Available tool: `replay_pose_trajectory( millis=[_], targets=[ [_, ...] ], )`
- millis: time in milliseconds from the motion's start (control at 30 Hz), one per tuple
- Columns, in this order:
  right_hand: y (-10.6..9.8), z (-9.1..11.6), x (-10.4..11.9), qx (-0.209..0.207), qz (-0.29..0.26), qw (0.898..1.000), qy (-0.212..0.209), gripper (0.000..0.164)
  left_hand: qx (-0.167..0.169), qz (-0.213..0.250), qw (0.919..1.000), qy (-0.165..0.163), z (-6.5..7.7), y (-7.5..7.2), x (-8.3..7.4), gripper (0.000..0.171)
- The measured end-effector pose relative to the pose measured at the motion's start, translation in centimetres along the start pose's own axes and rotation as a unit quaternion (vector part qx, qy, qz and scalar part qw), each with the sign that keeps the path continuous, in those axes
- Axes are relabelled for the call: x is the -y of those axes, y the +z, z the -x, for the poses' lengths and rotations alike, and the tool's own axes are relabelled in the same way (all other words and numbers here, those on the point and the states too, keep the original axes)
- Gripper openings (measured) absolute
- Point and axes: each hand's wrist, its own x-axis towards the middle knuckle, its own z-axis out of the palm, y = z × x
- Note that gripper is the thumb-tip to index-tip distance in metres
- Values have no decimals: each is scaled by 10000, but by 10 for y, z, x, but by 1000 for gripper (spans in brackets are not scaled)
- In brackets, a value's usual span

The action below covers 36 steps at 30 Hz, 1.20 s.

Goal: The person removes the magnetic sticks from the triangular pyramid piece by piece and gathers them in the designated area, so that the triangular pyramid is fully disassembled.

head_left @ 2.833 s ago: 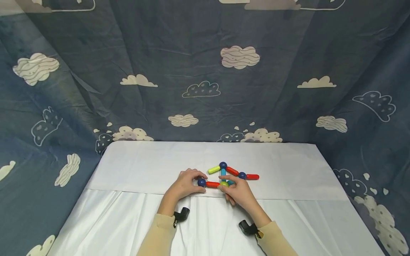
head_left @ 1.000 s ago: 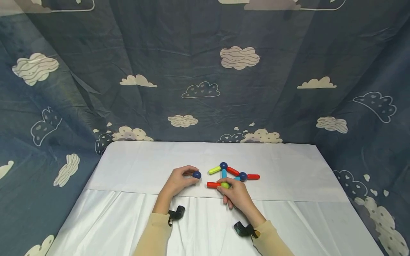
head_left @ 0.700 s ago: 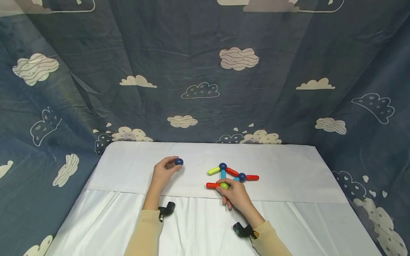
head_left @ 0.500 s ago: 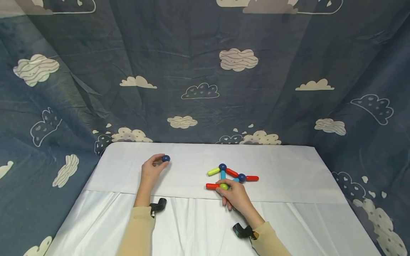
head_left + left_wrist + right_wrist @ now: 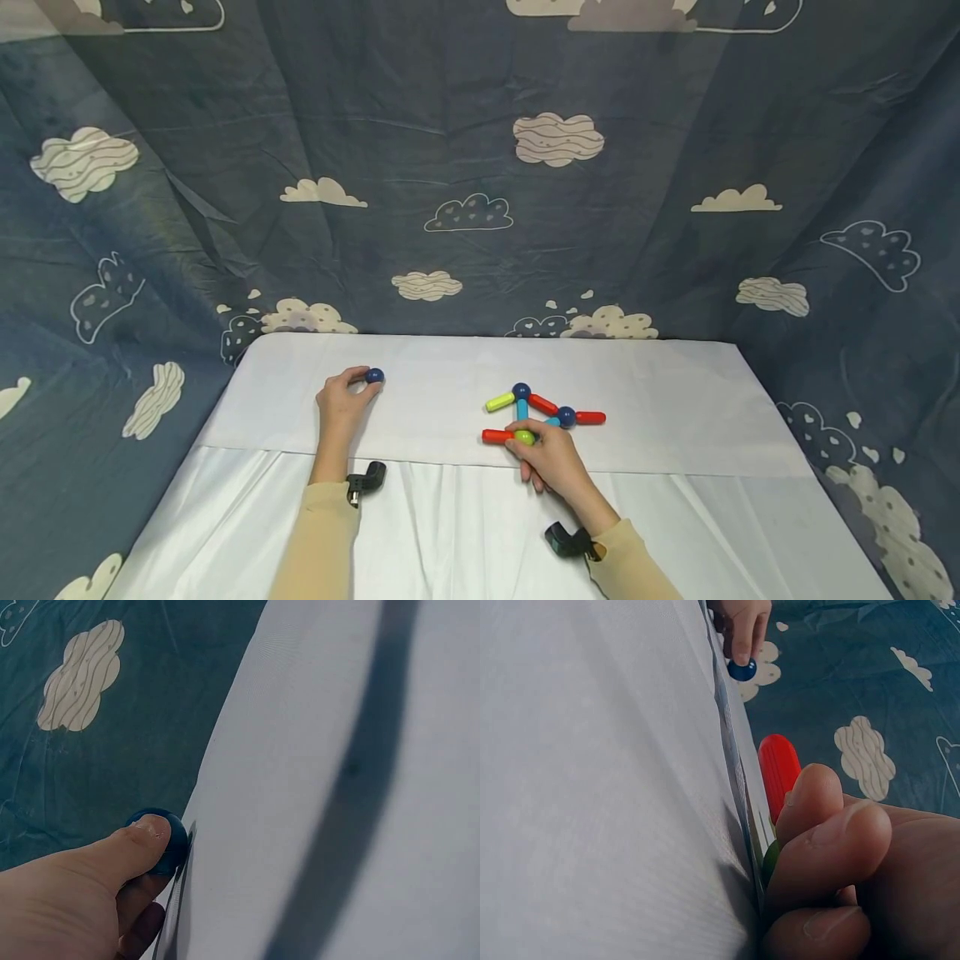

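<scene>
My left hand (image 5: 341, 408) pinches a dark blue ball (image 5: 375, 377) between thumb and fingers, at the left part of the table. In the left wrist view the thumb covers part of this blue ball (image 5: 175, 851). Farther right lies a figure of joined magnetic rods and balls. My right hand (image 5: 553, 457) pinches its lime green ball (image 5: 525, 437), from which a red rod (image 5: 497, 436) points left. A light blue rod (image 5: 522, 409) joins the green ball to a back blue ball (image 5: 521, 391). Another blue rod (image 5: 552, 422) is partly hidden by the right fingers.
The figure also has a yellow-green rod (image 5: 500, 402), a slanting red rod (image 5: 543, 404), a right blue ball (image 5: 567, 417) and an outer red rod (image 5: 591, 417). White cloth covers the table (image 5: 660, 400). A dark cloud-print curtain (image 5: 480, 250) hangs behind and at both sides.
The blue ball has come off the left end of the front red rod. My left hand has carried it left and toward the back. The right hand keeps its hold, almost still.
</scene>
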Motion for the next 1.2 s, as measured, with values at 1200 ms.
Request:
replay_pose_trajectory(
  millis=[1200],
  targets=[
    [-11, -5, -7, 578, 0, 9983, 35, 47, 2509, 122, 9489, 1911, 91, 92, -71, 22]
  ],
)
